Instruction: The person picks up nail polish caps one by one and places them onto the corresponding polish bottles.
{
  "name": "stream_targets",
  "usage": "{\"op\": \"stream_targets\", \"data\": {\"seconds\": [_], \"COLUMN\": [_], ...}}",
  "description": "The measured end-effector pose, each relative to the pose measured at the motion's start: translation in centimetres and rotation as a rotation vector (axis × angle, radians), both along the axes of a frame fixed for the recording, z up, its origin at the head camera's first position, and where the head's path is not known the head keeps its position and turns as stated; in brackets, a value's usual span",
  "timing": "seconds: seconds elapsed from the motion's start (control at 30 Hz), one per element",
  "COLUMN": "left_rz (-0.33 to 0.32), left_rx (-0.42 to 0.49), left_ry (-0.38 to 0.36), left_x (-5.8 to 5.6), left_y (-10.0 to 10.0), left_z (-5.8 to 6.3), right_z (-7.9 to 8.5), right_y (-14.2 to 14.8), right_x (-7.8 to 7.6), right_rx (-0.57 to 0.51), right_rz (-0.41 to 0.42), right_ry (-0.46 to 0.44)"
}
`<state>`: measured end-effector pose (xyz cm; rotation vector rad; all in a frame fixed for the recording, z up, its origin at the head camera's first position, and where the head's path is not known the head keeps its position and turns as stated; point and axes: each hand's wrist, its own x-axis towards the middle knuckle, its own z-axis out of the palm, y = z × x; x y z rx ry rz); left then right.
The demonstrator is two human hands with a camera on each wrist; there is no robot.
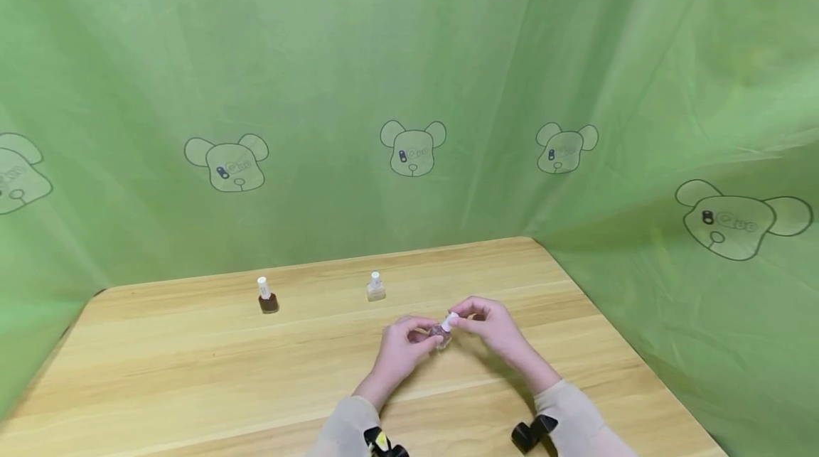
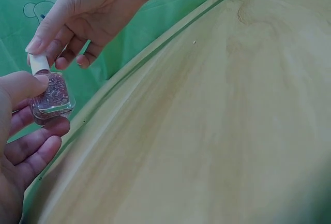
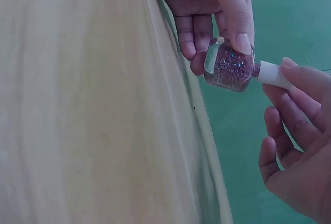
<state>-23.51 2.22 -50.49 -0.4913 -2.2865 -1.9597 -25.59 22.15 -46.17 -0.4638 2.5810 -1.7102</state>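
My left hand (image 1: 398,350) pinches the glass body of a nail polish bottle (image 3: 230,68) between thumb and fingers. Pinkish-purple glitter fills the bottle, which is tilted in the head view. From the other side my right hand (image 1: 500,332) grips its white cap (image 3: 274,74) with thumb and forefinger, the other fingers loosely bent. A short stretch of the neck shows between cap and glass in the right wrist view. Both hands are close over the right half of the wooden table (image 1: 256,386).
Toward the back of the table stand two more nail polish bottles with white caps: a dark brown-red bottle (image 1: 269,303) on the left and a clear bottle (image 1: 375,291) near the middle. A green curtain (image 1: 320,87) printed with bear heads hangs behind and along the sides.
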Motion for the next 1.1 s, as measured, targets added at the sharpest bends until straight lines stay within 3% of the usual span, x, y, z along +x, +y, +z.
{"op": "stream_targets", "data": {"seconds": [0.4, 0.73, 1.1], "left_rz": [-0.010, 0.001, 0.003], "left_rx": [-0.033, 0.001, -0.050], "left_ry": [0.042, 0.016, 0.029], "left_x": [0.0, 0.0, -0.2], "left_y": [0.2, 0.2, 0.2], "left_z": [-0.3, -0.1, 0.0], "right_z": [0.3, -0.3, 0.2], "right_y": [-0.6, 0.4, 0.3], "right_x": [0.7, -0.2, 0.0], "right_rx": [0.004, 0.028, 0.042], "right_rz": [-0.060, 0.126, 0.107], "right_ry": [0.040, 0.025, 0.025]}}
